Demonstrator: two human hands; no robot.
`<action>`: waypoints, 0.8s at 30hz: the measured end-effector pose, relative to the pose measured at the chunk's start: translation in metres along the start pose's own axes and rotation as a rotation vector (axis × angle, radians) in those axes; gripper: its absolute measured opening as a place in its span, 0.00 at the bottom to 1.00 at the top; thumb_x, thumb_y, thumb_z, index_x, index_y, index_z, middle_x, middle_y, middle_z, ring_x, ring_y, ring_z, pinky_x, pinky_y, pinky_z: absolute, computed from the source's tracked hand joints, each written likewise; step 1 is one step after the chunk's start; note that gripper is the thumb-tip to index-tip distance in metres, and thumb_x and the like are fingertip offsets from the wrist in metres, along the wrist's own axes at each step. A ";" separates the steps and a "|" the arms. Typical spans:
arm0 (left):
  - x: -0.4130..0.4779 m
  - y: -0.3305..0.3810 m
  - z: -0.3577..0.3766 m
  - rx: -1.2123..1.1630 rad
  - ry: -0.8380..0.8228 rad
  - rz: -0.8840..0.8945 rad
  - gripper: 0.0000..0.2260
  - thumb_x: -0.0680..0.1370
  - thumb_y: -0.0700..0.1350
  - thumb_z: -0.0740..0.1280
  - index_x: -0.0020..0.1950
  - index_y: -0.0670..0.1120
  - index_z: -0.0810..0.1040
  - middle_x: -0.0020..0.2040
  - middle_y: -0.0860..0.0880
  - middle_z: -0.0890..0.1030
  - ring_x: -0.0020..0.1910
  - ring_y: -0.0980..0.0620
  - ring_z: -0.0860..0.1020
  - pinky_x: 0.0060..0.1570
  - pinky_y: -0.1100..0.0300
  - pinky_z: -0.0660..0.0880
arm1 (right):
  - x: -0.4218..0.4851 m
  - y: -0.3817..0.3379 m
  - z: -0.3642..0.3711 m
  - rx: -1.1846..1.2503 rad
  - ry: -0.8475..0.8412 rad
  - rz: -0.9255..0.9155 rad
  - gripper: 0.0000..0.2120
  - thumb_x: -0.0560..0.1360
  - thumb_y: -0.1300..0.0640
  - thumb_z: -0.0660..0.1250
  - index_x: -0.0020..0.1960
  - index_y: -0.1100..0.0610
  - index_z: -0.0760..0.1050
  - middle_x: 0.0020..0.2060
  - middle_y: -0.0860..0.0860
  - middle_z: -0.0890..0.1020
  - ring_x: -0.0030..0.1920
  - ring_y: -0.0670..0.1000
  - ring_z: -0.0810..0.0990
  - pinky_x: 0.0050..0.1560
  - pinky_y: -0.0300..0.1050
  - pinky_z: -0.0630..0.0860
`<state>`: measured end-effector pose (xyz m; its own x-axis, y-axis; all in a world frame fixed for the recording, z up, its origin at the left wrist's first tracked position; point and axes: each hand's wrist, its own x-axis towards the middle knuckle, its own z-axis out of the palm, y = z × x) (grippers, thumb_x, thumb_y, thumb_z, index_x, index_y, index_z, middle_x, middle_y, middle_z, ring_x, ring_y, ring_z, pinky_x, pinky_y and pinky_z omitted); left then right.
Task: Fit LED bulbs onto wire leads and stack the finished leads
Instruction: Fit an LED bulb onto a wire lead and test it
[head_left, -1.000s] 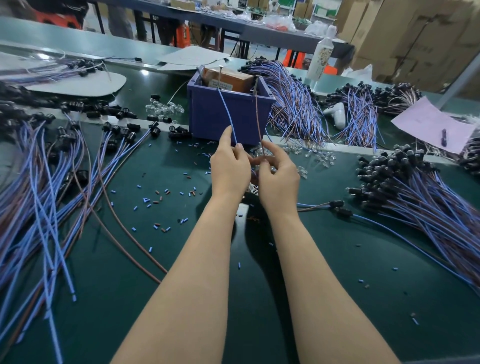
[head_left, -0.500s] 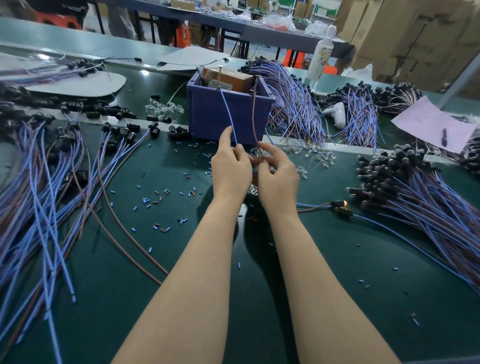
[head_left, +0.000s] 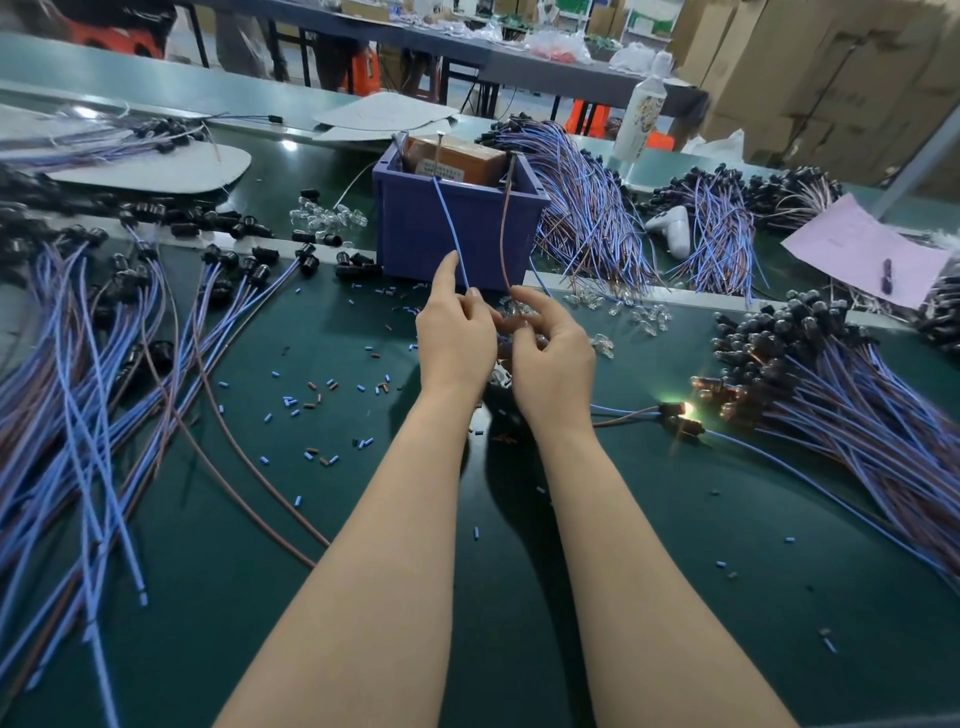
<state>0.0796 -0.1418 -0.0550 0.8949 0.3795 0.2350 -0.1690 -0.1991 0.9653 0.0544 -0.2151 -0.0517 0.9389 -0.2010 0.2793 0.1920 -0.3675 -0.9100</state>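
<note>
Wire lead (head_left: 470, 283), probably floppy and light, is held over the table (head_left: 675, 571) by the purple bin (head_left: 415, 228), blue strand (head_left: 447, 228) pinched by the left hand (head_left: 454, 338), brown strand (head_left: 503, 244) by the right hand (head_left: 553, 358), and is prob best gripped near the ends.

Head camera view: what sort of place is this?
Probably a factory assembly bench: heaps of blue and brown wire leads cover the green table, loose LED bulbs lie beside a purple bin, and cardboard boxes are stacked behind.
</note>
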 end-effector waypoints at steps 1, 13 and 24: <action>0.000 0.000 0.000 -0.003 -0.004 -0.003 0.20 0.82 0.40 0.56 0.74 0.47 0.62 0.45 0.42 0.82 0.43 0.49 0.77 0.50 0.59 0.73 | 0.000 0.000 0.000 -0.006 0.003 -0.003 0.19 0.75 0.68 0.59 0.61 0.55 0.77 0.45 0.52 0.83 0.45 0.56 0.82 0.53 0.54 0.77; 0.003 -0.002 0.000 -0.008 -0.025 -0.016 0.20 0.82 0.40 0.56 0.74 0.47 0.62 0.46 0.43 0.82 0.42 0.50 0.77 0.50 0.60 0.73 | 0.000 0.000 0.001 -0.022 -0.003 -0.017 0.19 0.75 0.69 0.58 0.61 0.55 0.77 0.52 0.55 0.83 0.51 0.55 0.82 0.56 0.54 0.76; 0.003 -0.001 -0.001 0.002 -0.031 -0.020 0.21 0.82 0.40 0.56 0.75 0.47 0.61 0.48 0.41 0.82 0.47 0.47 0.79 0.53 0.59 0.73 | 0.000 0.000 0.000 -0.036 0.004 -0.032 0.19 0.74 0.69 0.59 0.60 0.56 0.78 0.51 0.54 0.84 0.50 0.54 0.81 0.57 0.53 0.76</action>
<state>0.0816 -0.1393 -0.0550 0.9106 0.3548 0.2119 -0.1501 -0.1936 0.9695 0.0546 -0.2149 -0.0512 0.9315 -0.1920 0.3090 0.2112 -0.4060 -0.8891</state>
